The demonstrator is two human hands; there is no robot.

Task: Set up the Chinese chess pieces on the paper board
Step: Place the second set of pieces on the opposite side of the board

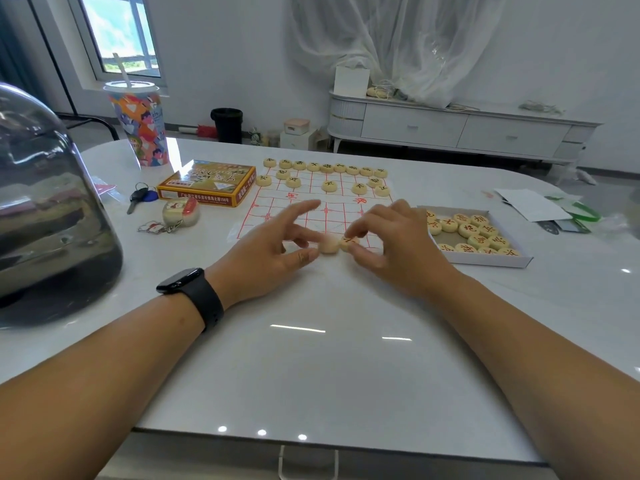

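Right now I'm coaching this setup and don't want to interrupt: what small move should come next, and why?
Probably set the red piece pinched by the right hand onto the near back row of the paper board. The left hand already holds another piece beside it, the far side looks fully set, and more red pieces wait in the tray.
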